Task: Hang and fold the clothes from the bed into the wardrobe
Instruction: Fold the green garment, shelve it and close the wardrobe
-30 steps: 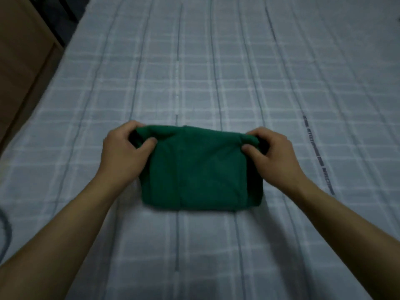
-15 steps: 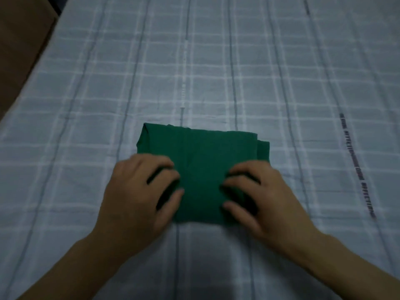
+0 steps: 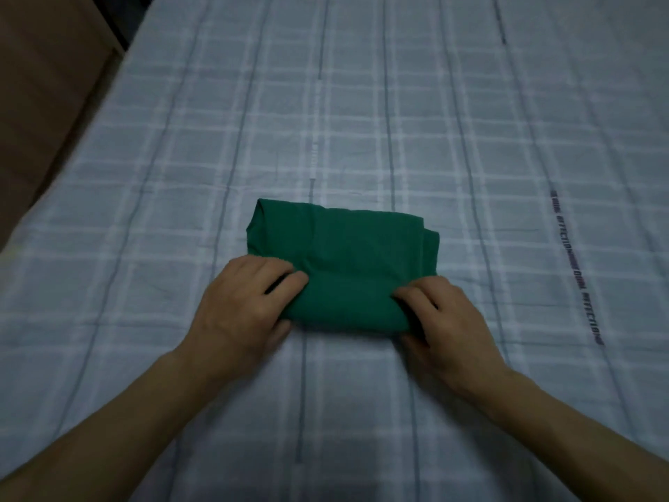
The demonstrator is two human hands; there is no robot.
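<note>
2 bare forearms enter from the near edge, angled inward over the bed. Left hand: fingers curled over the near-left corner of the green garment, thumb low at the bedsheet side, gripping that corner. Right hand: fingers bent and bunched on the near-right corner of the same garment, pinching the fabric there; how far the thumb reaches beneath the cloth cannot be told from here. Green garment: 1 item, folded to a compact rectangle, lying flat near the middle of the bed, its near edge rolled or doubled between the 2 hands, its far-right corner showing a stepped layer of cloth. Bedsheet: pale blue-grey check with darker lengthwise stripes, covering the whole visible surface. Printed lettering: 1 dark line running along a stripe, well to the right of the garment, too blurred to read. Brown wooden furniture: beside the bed at far left.
</note>
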